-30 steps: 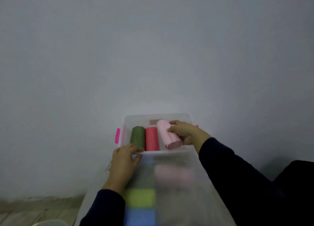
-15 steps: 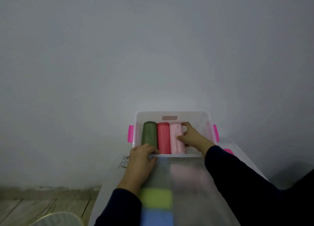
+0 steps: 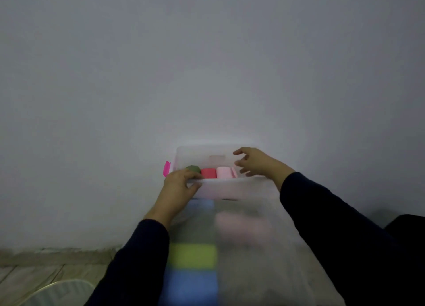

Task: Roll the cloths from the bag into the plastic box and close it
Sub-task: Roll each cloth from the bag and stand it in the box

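Head view: three rolled cloths (image 3: pixel 217 173) in box (image 3: pixel 230 188); two hands (image 3: pixel 178 188).

One plastic box (image 3: pixel 184 152); three rolled cloths: green (image 3: pixel 192 168), red (image 3: pixel 208 173), pink (image 3: pixel 225 172); two hands: left (image 3: pixel 178 187), right (image 3: pixel 256 162).

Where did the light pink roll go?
The light pink roll lies inside the clear box, rightmost of three, right beside the red roll and just left of the open right hand.

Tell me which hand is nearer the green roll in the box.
Left. The left hand grips the box's near rim right in front of the green roll. The right hand hovers open past the pink roll, two rolls away.
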